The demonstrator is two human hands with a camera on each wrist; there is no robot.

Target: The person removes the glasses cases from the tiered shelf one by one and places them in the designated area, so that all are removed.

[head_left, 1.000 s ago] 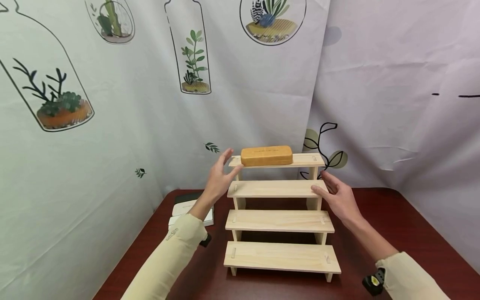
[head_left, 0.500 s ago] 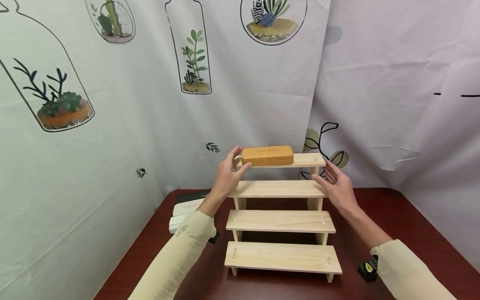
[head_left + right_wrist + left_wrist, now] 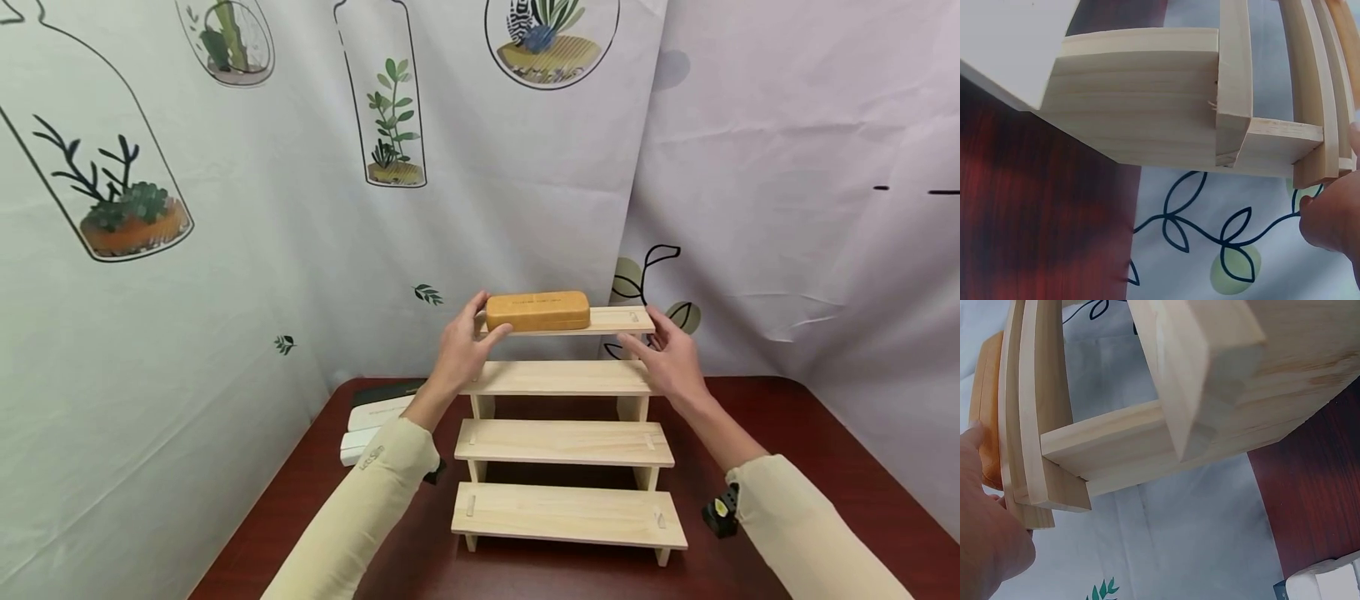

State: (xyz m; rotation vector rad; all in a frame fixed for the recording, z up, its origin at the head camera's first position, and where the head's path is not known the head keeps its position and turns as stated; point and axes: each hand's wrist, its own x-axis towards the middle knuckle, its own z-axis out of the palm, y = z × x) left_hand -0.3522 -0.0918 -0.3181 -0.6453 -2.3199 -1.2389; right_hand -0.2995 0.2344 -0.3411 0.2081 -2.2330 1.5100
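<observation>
A pale wooden four-step display rack (image 3: 566, 442) stands upright on the table. An orange-tan glasses case (image 3: 538, 312) lies on the left part of its top shelf (image 3: 618, 318). My left hand (image 3: 461, 350) is around the left end of that shelf, thumb in front and fingers behind. In the left wrist view its thumb (image 3: 974, 436) lies against the case. At the shelf's right end, my right hand (image 3: 671, 358) has its fingers round the board's end, its thumb below the front edge. The fingertips behind the boards are mostly hidden.
White cases (image 3: 375, 412) and a dark one (image 3: 386, 392) lie on the dark red table (image 3: 757, 433), left of the rack and partly behind the left arm. A printed white curtain (image 3: 525, 217) hangs close behind. Both wrists wear small black devices (image 3: 722, 510).
My left hand has moved right and slightly up to the top shelf's left end. My right hand has risen and come inward to its right end. The case stays where it was.
</observation>
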